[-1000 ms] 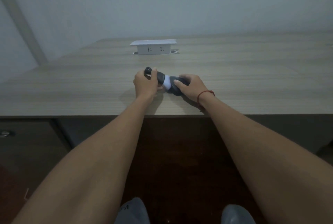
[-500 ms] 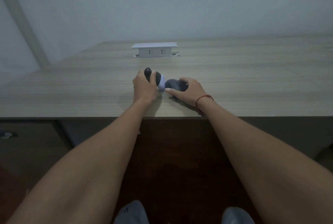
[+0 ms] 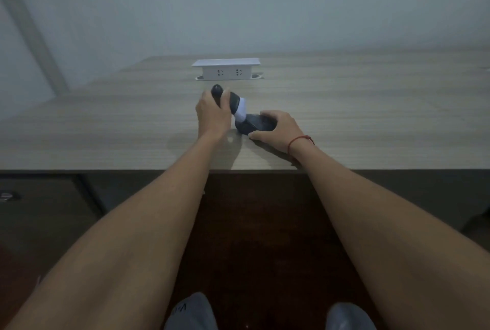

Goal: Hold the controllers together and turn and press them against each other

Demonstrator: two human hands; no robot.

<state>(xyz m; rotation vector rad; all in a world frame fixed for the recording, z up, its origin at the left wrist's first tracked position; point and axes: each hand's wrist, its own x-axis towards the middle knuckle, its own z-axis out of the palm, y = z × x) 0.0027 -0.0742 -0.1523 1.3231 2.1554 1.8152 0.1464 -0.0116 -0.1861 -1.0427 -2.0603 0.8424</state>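
The right hand (image 3: 275, 128) curls over a dark cap (image 3: 256, 125) lying on the table (image 3: 106, 128). Just left, the left hand (image 3: 213, 113) grips a dark bottle (image 3: 233, 103), white neck tilted down onto the cap. This looks like recapping; next, align and press them together. A socket box (image 3: 225, 69) sits beyond.

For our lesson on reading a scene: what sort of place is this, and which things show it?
Probably an office or meeting room: a long wood-grain table with a white pop-up socket box set in it, against a bare pale wall.
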